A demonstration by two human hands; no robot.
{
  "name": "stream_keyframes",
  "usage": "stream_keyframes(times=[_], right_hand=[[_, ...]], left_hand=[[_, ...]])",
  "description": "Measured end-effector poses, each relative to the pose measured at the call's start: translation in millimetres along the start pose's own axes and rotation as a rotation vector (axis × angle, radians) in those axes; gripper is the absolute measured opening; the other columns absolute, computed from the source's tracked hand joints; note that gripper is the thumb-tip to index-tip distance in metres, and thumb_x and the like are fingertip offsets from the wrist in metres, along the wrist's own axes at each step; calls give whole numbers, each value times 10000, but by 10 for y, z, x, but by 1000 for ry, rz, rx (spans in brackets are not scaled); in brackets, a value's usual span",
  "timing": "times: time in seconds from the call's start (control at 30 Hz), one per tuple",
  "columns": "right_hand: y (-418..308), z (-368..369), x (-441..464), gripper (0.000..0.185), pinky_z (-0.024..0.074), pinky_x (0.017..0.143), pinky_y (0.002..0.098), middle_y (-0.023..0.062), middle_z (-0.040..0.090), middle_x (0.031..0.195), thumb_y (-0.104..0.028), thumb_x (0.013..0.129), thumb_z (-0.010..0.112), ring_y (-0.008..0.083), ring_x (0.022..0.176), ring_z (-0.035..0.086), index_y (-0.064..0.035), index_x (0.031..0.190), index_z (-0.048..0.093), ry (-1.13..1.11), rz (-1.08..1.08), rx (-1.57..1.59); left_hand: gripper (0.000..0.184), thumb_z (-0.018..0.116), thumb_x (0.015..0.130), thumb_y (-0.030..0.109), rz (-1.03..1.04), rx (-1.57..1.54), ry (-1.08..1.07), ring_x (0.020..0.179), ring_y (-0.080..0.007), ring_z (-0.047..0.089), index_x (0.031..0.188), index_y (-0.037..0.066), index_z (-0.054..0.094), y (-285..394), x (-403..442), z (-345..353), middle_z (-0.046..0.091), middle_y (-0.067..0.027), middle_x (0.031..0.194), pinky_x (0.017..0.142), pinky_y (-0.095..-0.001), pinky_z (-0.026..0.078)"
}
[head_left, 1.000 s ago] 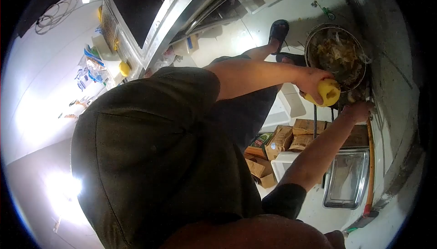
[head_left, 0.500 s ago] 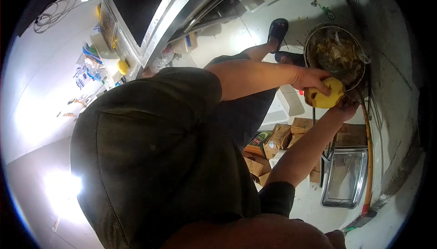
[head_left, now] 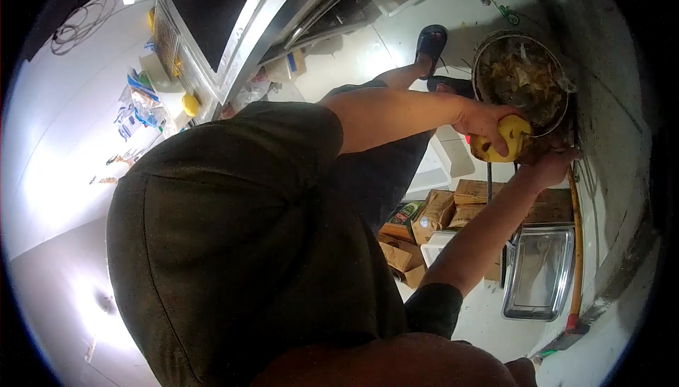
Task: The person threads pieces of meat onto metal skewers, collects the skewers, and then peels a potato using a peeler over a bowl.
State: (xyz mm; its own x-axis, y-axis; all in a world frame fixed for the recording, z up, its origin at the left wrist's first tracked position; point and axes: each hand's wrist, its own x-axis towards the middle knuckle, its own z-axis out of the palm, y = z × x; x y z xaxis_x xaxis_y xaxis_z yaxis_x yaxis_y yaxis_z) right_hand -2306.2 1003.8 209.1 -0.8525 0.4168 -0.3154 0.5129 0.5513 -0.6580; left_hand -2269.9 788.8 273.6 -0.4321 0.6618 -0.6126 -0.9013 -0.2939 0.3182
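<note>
My left hand (head_left: 488,124) is wrapped round a large yellow potato (head_left: 508,138), partly peeled, with dark brown spots and brown skin left at its edge. Close to the potato's right side is my right hand (head_left: 548,166), with its fingers bent. Anything between those fingers is too dark and small to make out. Both hands are at the near rim of a round bucket (head_left: 477,69). Yellowish-brown peelings (head_left: 523,79) lie inside the bucket.
Below the right forearm are cardboard boxes (head_left: 407,256) and a clear lidded container (head_left: 541,274). A long wooden handle (head_left: 576,245) leans along the wall. A metal-edged unit (head_left: 247,26) stands at upper left. My sandalled foot (head_left: 431,44) is near the bucket.
My right hand has moved right, farther along the bucket's rim. The potato has turned slightly and shifted a little left and up in my left hand.
</note>
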Motion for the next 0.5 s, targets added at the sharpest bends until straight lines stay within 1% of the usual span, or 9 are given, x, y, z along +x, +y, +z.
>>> stream_keyframes(times=[0.03,0.07,0.1,0.13,0.2,0.27,0.3,0.4,0.5], right_hand=[[126,4,126,389,517,667,381,107,601,931,-379,979,408,226,768,587,-16,1024,543,-1,-4,-166],[224,-5,226,389,517,653,378,109,601,925,-378,978,411,227,755,587,-13,1016,542,1,28,-247],[180,-19,250,389,516,639,375,111,601,919,-377,977,414,227,742,586,-11,1008,541,-2,103,-214],[144,-20,255,389,516,625,373,112,601,913,-376,976,417,228,730,586,-8,1001,541,-8,225,-28],[-26,-19,174,390,515,598,368,116,601,901,-375,974,423,229,704,586,-3,986,540,-19,507,486],[-217,-59,38,392,515,570,362,120,601,889,-373,972,429,230,679,585,3,971,538,-55,665,782],[-266,-57,-23,397,521,602,367,118,601,886,-382,972,422,228,697,585,-4,965,541,-51,708,823],[-369,-6,-128,414,518,683,376,97,597,867,-412,976,400,217,745,575,-27,927,545,-16,797,957],[-333,12,-187,412,500,745,385,68,586,845,-426,979,393,204,791,559,-49,905,543,44,888,1024]], left_hand=[[869,810,668,55,-1,34,-3,1142,-245,507,1370,144,306,-26,6,-27,508,-109,1221,919,-362,484],[878,811,666,58,-1,69,-6,1140,-243,507,1376,145,302,-78,28,-60,507,-109,1222,917,-363,485],[886,812,664,60,0,101,-10,1139,-241,508,1381,146,297,-85,35,-57,507,-109,1223,915,-363,486],[896,810,665,62,26,107,-25,1143,-241,506,1389,149,289,-89,49,-61,503,-112,1233,918,-362,483],[901,801,671,66,67,101,-42,1152,-239,501,1401,154,280,-90,66,-111,495,-117,1254,926,-359,478],[877,783,689,72,78,51,-56,1165,-235,496,1407,160,287,-134,115,-159,486,-120,1276,936,-357,471],[858,772,701,75,76,14,-62,1171,-232,493,1409,163,295,-138,121,-150,480,-120,1287,942,-356,468],[761,718,746,54,-60,-253,-32,1190,-224,481,1395,167,338,-78,154,-115,469,-107,1308,966,-356,450],[665,676,804,87,-17,-255,-27,1197,-209,479,1387,176,367,-42,61,-67,473,-83,1315,977,-359,443]])
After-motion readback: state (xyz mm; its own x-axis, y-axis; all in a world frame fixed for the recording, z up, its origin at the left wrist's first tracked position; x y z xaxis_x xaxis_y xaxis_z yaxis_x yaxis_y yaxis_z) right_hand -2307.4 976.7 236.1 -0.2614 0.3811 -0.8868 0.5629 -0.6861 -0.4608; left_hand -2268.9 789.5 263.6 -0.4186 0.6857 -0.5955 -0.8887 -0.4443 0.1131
